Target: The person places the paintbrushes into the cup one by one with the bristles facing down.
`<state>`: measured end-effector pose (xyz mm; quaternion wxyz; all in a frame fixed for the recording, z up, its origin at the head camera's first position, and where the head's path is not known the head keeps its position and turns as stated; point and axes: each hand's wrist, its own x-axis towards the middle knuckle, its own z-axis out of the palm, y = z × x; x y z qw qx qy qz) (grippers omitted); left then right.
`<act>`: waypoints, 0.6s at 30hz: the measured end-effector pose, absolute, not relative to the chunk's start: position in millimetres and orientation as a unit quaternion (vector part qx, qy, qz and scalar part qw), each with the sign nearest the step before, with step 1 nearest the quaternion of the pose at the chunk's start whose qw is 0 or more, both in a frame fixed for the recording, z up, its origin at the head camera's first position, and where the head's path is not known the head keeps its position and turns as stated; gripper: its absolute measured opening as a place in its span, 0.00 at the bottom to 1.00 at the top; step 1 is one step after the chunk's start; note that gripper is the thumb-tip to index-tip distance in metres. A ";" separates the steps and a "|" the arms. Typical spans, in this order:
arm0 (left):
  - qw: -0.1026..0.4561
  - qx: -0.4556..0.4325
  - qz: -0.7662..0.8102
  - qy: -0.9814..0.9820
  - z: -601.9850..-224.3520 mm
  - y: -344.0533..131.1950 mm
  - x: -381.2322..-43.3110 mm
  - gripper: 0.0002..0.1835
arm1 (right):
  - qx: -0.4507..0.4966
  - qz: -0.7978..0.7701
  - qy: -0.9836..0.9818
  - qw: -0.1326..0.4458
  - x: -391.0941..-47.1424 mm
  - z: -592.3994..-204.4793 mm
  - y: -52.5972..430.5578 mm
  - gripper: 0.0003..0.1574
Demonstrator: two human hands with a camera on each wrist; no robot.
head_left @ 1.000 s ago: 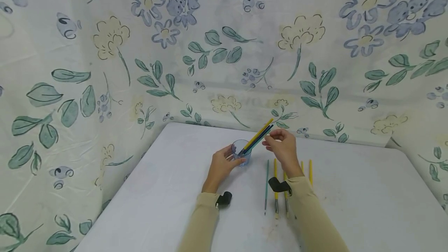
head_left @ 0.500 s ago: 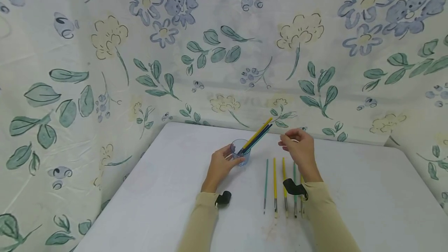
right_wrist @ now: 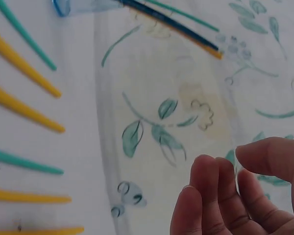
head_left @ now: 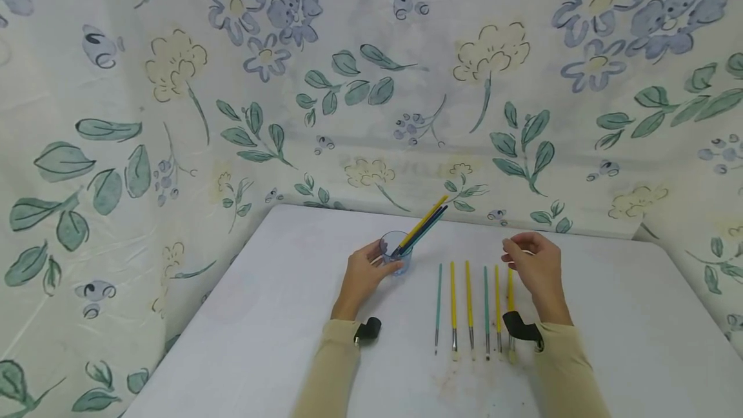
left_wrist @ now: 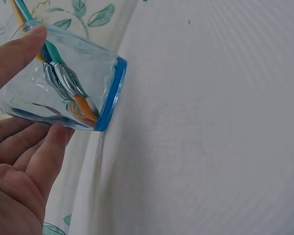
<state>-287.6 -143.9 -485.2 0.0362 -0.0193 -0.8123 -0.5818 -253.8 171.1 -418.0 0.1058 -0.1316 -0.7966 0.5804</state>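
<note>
My left hand (head_left: 361, 281) grips a clear, blue-tinted cup (head_left: 407, 259), thumb on one side and fingers on the other. Several paintbrushes (head_left: 422, 224) with yellow, dark blue and teal handles lean to the right in it, bristles down. The left wrist view shows their silver ferrules (left_wrist: 63, 81) inside, near the cup's blue base (left_wrist: 113, 93). My right hand (head_left: 536, 269) is raised over the rightmost brushes, fingers loosely bent; in the right wrist view no object shows between its fingers (right_wrist: 204, 181). Below it a yellow brush (head_left: 511, 289) is partly hidden by the hand and wrist.
Several more brushes lie side by side on the white tabletop, bristles toward me, among them a teal brush (head_left: 438, 305) and a yellow brush (head_left: 454, 302). Faint stains (head_left: 449, 382) mark the table (head_left: 261, 340) near them. A floral cloth (head_left: 348, 115) hangs behind.
My right hand has moved away from the brushes in the cup, to the right, uncovering several brushes on the table. My left hand still holds the cup in nearly the same place.
</note>
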 end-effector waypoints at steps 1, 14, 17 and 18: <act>0.035 -0.018 -0.581 -0.813 -485.5 -144.2 -287.7 0.44 | -0.140 0.573 -0.801 0.104 -253.0 -420.0 173.2 0.19; 0.040 -0.020 -0.588 -0.808 -486.5 -146.5 -291.2 0.44 | -0.183 0.499 -0.845 0.055 -250.6 -445.5 194.3 0.24; 0.034 -0.024 -0.588 -0.808 -487.8 -146.5 -291.1 0.44 | -0.189 0.484 -0.854 0.033 -248.6 -451.9 199.5 0.25; 0.033 -0.026 -0.587 -0.809 -488.1 -146.5 -290.7 0.43 | -0.191 0.480 -0.856 0.026 -247.5 -454.3 201.0 0.25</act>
